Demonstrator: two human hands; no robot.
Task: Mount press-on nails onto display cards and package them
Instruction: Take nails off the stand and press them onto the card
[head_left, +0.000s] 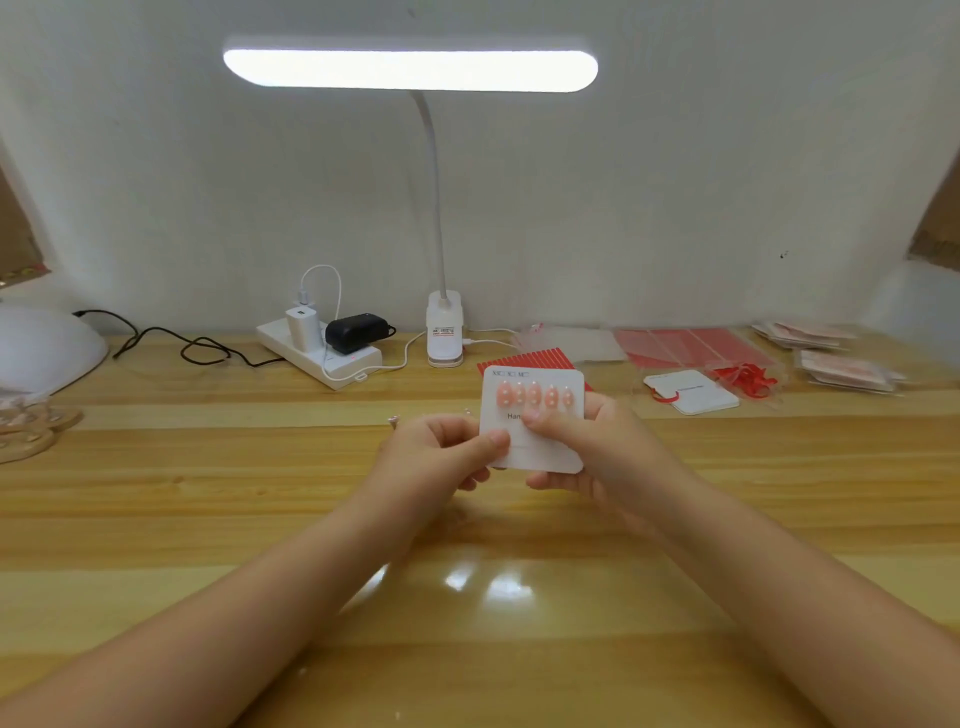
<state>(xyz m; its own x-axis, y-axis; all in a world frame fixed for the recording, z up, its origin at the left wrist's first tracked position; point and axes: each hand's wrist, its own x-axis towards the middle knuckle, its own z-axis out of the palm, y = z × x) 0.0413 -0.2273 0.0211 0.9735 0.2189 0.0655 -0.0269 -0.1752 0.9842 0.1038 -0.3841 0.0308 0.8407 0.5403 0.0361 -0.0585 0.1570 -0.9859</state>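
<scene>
While both hands, left (441, 449) and right (576, 441), pinch white square display card (535, 447), I keep thumbs off pink press-on nails (534, 396), card level.

Two forearms in view, bare from the frame's lower edge to the wrists; no sleeves, watch or bracelet visible. Left hand (441, 447) and right hand (587, 441) ungloved, no rings seen. Fingernails short, unpainted where visible.

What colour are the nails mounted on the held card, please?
Pink nails, seen in the head view.
</scene>
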